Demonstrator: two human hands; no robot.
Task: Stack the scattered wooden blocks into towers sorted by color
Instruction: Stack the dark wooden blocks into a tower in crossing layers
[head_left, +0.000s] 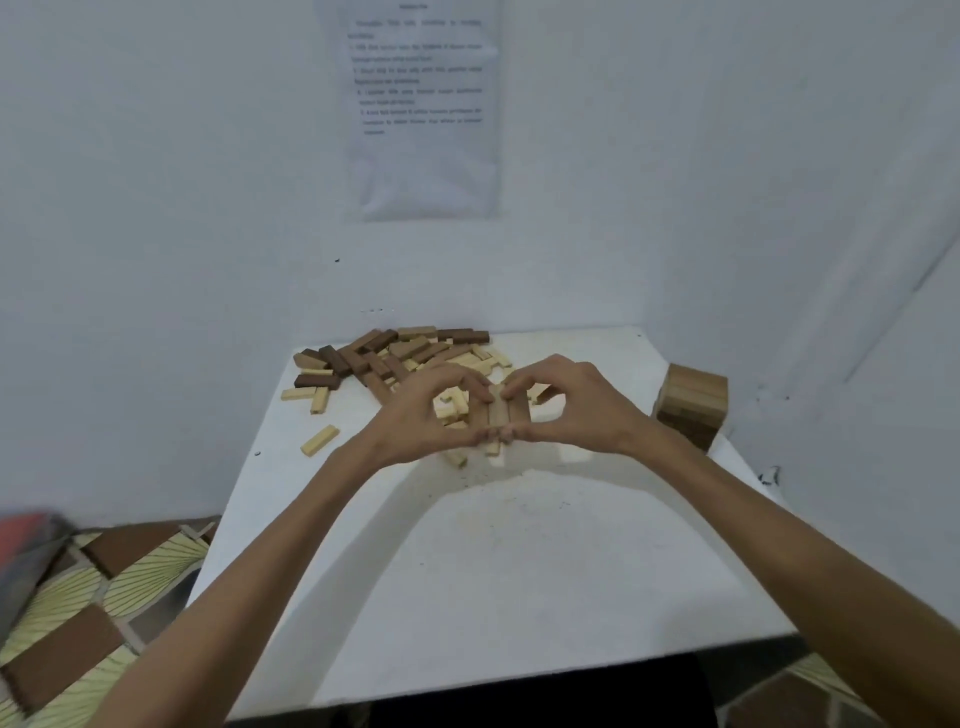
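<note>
At a white table (519, 561), side-by-side tan blocks (500, 415) are being pinched together between left hand (415, 415) and right hand (576, 408), the scattered pile (395, 353) lying just beyond them

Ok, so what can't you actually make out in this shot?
Head view only.
Sheet on the wall: print too blurred to read.
Held blocks: left grip and right grip cover their ends, count unsure.
Pile: lower blocks buried under upper ones.
Tower: lower layers too dim to count.
Red thing: blurred, cut off by the left edge.
</note>
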